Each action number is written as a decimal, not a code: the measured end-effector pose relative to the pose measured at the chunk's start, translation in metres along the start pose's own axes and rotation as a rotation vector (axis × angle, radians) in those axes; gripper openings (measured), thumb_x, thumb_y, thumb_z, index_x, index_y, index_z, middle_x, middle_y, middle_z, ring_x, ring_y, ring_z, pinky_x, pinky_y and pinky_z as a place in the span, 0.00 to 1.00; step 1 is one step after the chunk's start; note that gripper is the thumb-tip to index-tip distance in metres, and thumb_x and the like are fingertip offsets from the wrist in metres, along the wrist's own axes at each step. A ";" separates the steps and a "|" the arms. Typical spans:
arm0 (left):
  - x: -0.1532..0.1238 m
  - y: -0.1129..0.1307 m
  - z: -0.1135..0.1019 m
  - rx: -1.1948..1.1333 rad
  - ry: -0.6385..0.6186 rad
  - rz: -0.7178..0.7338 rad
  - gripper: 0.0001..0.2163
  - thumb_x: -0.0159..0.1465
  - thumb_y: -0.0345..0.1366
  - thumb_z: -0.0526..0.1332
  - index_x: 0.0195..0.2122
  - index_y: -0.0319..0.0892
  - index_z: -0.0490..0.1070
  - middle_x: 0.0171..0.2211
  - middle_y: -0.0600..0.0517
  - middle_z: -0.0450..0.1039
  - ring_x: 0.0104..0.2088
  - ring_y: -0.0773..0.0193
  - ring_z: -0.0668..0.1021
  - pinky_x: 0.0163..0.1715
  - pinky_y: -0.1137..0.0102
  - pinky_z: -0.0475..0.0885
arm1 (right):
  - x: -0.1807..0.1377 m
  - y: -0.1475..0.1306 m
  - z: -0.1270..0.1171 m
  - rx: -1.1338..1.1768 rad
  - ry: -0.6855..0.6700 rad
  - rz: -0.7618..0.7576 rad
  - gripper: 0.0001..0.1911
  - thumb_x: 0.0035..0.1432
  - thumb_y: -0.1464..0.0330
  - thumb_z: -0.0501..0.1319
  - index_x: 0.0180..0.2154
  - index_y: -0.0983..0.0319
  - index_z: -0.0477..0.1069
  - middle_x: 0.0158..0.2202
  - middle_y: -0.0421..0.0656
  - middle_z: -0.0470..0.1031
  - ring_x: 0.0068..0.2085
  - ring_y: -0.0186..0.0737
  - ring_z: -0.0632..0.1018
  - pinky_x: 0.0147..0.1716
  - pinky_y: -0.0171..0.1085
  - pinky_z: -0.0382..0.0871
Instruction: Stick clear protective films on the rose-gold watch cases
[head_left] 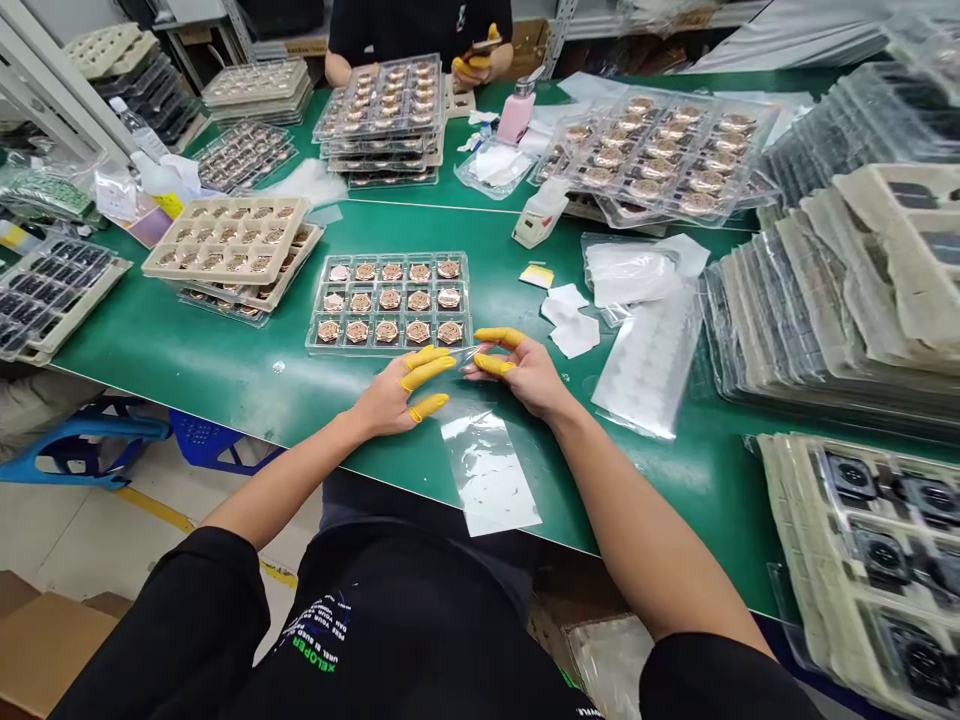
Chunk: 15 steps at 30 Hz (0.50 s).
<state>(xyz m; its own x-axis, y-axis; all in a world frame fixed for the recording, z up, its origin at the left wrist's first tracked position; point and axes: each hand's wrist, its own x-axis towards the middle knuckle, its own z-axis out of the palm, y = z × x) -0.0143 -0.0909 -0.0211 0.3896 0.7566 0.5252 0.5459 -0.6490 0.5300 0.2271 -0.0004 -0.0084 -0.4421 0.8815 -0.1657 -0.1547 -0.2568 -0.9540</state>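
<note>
My right hand (521, 368), with yellow finger cots, pinches a small clear piece of film (466, 354) between thumb and fingers. Beside it my left hand (405, 388) has its fingers stretched out and the thumb apart, its fingertips at the film's edge; whether they touch it I cannot tell. Just beyond both hands lies a clear plastic tray (390, 344) with rows of round rose-gold watch-like parts (389, 299). Below the hands, at the table's near edge, is a clear sheet with a white lower part (499, 495).
Stacked trays (386, 110) stand at the back, more (660, 155) at the back right. Tall tray piles (832, 300) line the right side. A white bottle (540, 212) and white paper pieces (574, 320) lie nearby. A co-worker (420, 30) sits opposite.
</note>
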 end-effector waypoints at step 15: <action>0.051 -0.025 0.015 -0.330 0.023 0.032 0.15 0.71 0.37 0.65 0.57 0.43 0.80 0.53 0.45 0.85 0.57 0.57 0.86 0.60 0.62 0.81 | 0.003 0.004 -0.002 0.031 0.063 -0.058 0.31 0.38 0.57 0.84 0.44 0.56 0.78 0.41 0.40 0.82 0.37 0.40 0.85 0.45 0.44 0.84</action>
<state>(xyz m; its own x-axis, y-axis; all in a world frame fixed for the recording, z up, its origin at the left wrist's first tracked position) 0.0030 -0.0350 -0.0172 0.3836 0.7356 0.5584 0.2627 -0.6665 0.6977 0.2265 0.0020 -0.0133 -0.3758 0.9180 -0.1266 -0.2060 -0.2160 -0.9544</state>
